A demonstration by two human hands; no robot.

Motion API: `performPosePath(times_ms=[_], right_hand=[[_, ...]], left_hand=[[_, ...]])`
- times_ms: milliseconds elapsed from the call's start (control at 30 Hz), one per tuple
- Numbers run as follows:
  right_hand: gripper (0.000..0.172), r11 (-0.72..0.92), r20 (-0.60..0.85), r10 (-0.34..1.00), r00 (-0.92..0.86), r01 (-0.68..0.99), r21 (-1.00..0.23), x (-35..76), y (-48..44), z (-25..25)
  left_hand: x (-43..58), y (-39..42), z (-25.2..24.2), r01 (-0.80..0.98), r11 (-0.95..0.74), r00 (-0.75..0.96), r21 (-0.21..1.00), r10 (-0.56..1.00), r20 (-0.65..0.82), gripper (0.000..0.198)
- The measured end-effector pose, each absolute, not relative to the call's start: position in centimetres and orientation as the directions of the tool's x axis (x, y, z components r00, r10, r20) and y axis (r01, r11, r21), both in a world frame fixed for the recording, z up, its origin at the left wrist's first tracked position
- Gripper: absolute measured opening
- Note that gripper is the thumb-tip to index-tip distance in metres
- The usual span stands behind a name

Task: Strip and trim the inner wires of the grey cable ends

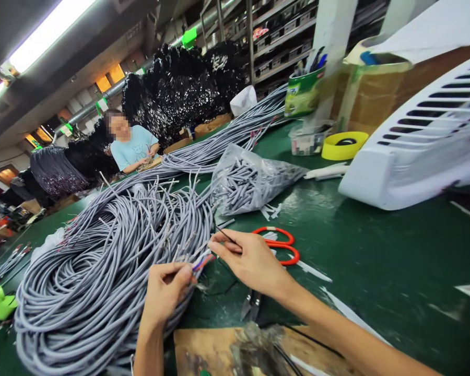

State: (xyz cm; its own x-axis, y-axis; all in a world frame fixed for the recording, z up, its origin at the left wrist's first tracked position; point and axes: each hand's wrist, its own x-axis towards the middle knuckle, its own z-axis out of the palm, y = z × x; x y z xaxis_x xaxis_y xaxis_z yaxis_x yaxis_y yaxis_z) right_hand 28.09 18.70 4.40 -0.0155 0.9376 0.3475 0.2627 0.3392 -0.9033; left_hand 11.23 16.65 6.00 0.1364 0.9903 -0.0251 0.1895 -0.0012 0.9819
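Observation:
My left hand is closed around the end of a grey cable whose red and blue inner wires stick out past my fingertips. My right hand pinches a thin dark wire right beside that stripped end. Both hands hover over the green table, next to a big coil of grey cables on my left. Red-handled scissors lie just behind my right hand.
A clear bag of cut grey pieces lies behind the scissors. A white fan housing, a yellow tape roll and a green pen cup stand at right. A person in a light blue shirt sits across. A wooden board lies at the near edge.

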Motion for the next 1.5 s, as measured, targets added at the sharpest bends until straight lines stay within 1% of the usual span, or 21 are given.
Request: performPosePath(times_ms=[67,133,233,300,367,433,500,633,733,800,833,867,933,1000,1067,1133,1167,1267,1333,1400,1500], right_hand=[[0.023,0.324,0.323,0.945,-0.051,0.284,-0.903,27.9,18.8,4.4],[0.023,0.335,0.318,0.942,-0.107,0.265,-0.904,27.6,18.4,4.6],[0.022,0.371,0.341,0.924,-0.175,0.184,-0.91,27.5,17.8,5.1],[0.022,0.375,0.353,0.924,-0.15,0.16,-0.913,27.6,17.8,5.1],[0.023,0.362,0.354,0.932,-0.079,0.173,-0.916,27.9,18.1,5.0],[0.023,0.347,0.35,0.936,-0.023,0.207,-0.915,28.3,18.6,4.8],[0.023,0.332,0.346,0.938,0.015,0.242,-0.912,28.6,19.1,4.5],[0.024,0.291,0.318,0.947,0.049,0.291,-0.911,28.2,19.6,4.0],[0.022,0.267,0.251,0.964,-0.092,0.256,-0.929,27.3,19.4,3.7],[0.022,0.284,0.232,0.943,-0.24,0.214,-0.935,26.8,19.1,3.6],[0.022,0.301,0.245,0.931,-0.269,0.191,-0.934,26.7,19.0,3.7],[0.023,0.316,0.27,0.93,-0.25,0.167,-0.934,26.7,18.9,3.8],[0.025,0.33,0.316,0.941,-0.12,0.119,-0.937,26.8,18.7,4.1],[0.031,0.337,0.336,0.942,-0.018,0.098,-0.937,26.9,18.4,4.4],[0.034,0.378,0.371,0.926,-0.074,0.109,-0.92,26.9,18.1,4.5],[0.022,0.47,0.446,0.879,-0.169,0.154,-0.869,26.7,17.8,4.2],[0.019,0.531,0.498,0.844,-0.2,0.185,-0.827,26.5,17.6,4.0],[0.029,0.698,0.653,0.715,-0.251,0.31,-0.645,26.6,17.3,3.5],[0.031,0.735,0.706,0.664,-0.246,0.388,-0.556,27.0,17.3,3.5],[0.03,0.696,0.693,0.694,-0.196,0.431,-0.575,27.5,17.5,3.9],[0.028,0.567,0.573,0.811,-0.117,0.4,-0.72,27.9,18.0,4.6]], left_hand=[[11.1,17.0,6.0,0.096,0.001,0.01,0.995,1.0,-0.002,0.044],[11.1,17.3,5.8,0.064,-0.032,-0.103,0.997,0.994,0.038,0.046],[11.4,17.6,5.5,0.185,-0.09,-0.176,0.979,0.977,0.123,0.042],[11.5,17.5,5.4,0.31,-0.125,-0.105,0.942,0.981,0.164,0.038],[11.5,17.2,5.5,0.359,-0.128,0.058,0.924,0.992,0.114,0.039],[11.2,16.9,5.8,0.315,-0.082,0.218,0.946,0.976,0.012,0.04],[10.8,16.7,6.2,0.209,-0.024,0.295,0.978,0.955,-0.04,0.041],[10.0,16.6,6.7,-0.034,0.013,0.285,0.999,0.959,-0.002,0.043],[9.9,16.6,6.8,-0.131,0.027,0.281,0.991,0.96,0.011,0.044],[9.9,16.6,6.8,-0.164,0.005,0.214,0.986,0.976,0.031,0.047],[9.9,16.6,6.8,-0.17,-0.007,0.175,0.985,0.984,0.037,0.048],[9.9,16.6,6.8,-0.169,-0.013,0.147,0.985,0.988,0.039,0.048],[9.9,16.6,6.8,-0.16,-0.008,0.137,0.987,0.99,0.03,0.048],[10.0,16.6,6.7,-0.132,0.001,0.164,0.991,0.986,0.021,0.047],[10.3,16.6,6.5,-0.059,-0.023,0.176,0.998,0.984,0.033,0.046],[10.7,16.6,6.2,0.072,-0.108,0.139,0.992,0.986,0.097,0.04],[11.0,16.5,6.1,0.161,-0.168,0.115,0.973,0.982,0.15,0.035],[11.7,16.4,5.9,0.443,-0.32,0.121,0.837,0.947,0.298,0.021],[12.0,16.3,5.8,0.552,-0.369,0.186,0.748,0.928,0.321,0.023],[12.1,16.0,5.7,0.588,-0.423,0.246,0.689,0.905,0.346,0.026],[11.9,15.5,5.7,0.58,-0.523,0.3,0.625,0.85,0.433,0.023]])
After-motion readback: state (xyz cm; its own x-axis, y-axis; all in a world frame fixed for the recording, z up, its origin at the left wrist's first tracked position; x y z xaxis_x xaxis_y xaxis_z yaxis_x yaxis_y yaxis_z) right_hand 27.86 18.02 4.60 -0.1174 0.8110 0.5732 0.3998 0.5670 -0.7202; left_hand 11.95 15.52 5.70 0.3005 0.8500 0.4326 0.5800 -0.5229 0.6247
